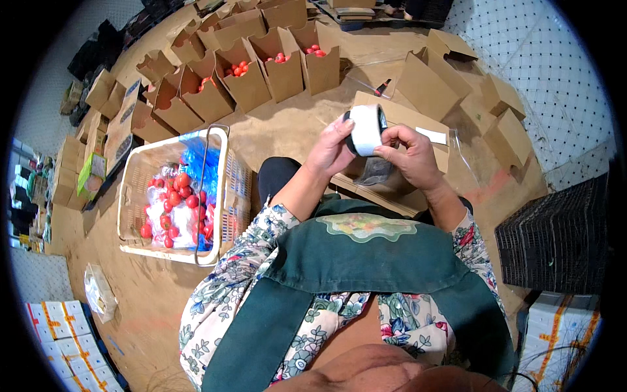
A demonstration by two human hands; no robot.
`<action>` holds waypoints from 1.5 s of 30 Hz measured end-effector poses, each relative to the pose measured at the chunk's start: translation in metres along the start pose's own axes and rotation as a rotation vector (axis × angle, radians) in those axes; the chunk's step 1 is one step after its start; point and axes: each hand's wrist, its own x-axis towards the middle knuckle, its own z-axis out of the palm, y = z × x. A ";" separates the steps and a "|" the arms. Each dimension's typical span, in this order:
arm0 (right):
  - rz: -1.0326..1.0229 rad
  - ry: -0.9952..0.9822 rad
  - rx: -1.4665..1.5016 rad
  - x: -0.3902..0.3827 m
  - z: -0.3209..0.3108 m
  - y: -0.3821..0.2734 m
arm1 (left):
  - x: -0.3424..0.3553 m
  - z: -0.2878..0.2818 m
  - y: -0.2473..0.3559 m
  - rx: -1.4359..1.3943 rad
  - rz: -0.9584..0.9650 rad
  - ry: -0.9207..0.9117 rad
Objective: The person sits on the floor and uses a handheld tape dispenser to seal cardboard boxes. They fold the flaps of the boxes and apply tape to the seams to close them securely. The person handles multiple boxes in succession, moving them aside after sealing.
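A roll of clear-white packing tape [367, 134] is held up in front of me, with a dark part at its left side. My left hand [331, 150] grips the roll from the left, thumb on its upper edge. From the right, my right hand [415, 157] pinches at the tape's side with thumb and forefinger. Whether a loose tape end lies between those fingers is too small to tell. Below and behind the roll lies a brown cardboard box [431, 157] with a white label [432, 135] on it, partly hidden by my hands.
At my left stands a white plastic basket [124, 196] of red tomatoes [179, 199] and blue plastic bags. Open cardboard boxes [268, 72], several holding tomatoes, line the far side. A red-and-black cutter [383, 87] lies on the floor. Black crates [555, 235] stand right.
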 end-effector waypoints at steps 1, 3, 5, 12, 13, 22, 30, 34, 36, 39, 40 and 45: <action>0.021 0.036 -0.028 0.002 -0.006 -0.003 | -0.002 0.000 0.003 -0.043 0.011 0.060; 0.068 0.109 -0.082 0.008 -0.026 -0.010 | -0.009 -0.009 0.017 -0.201 -0.025 0.157; 0.027 0.173 -0.202 0.012 -0.044 -0.001 | -0.009 -0.010 0.026 -0.323 0.010 -0.051; -0.067 0.067 -0.325 0.016 -0.028 0.008 | -0.014 -0.026 0.031 -0.371 -0.014 -0.064; -0.067 0.082 -0.365 0.016 -0.023 0.007 | -0.015 -0.023 0.032 -0.327 0.008 -0.019; 0.171 0.012 -0.117 0.014 0.004 0.041 | -0.015 0.014 0.030 -0.148 0.044 0.345; -0.014 0.037 -0.476 0.005 0.009 0.018 | -0.014 0.007 0.029 -0.277 -0.062 0.428; -0.299 -0.044 -0.578 0.009 0.005 0.002 | -0.009 -0.007 0.030 -0.422 -0.143 0.301; -0.336 -0.096 -0.566 0.012 0.004 0.003 | -0.005 -0.007 0.028 -0.395 -0.160 0.333; -0.334 -0.148 -0.538 0.019 0.005 0.006 | -0.004 -0.008 0.029 -0.343 -0.149 0.316; -0.347 -0.164 -0.528 0.022 0.008 0.008 | -0.007 -0.006 0.030 -0.292 -0.126 0.313; -0.360 -0.172 -0.517 0.033 0.022 0.006 | -0.023 -0.005 0.025 0.398 0.094 0.454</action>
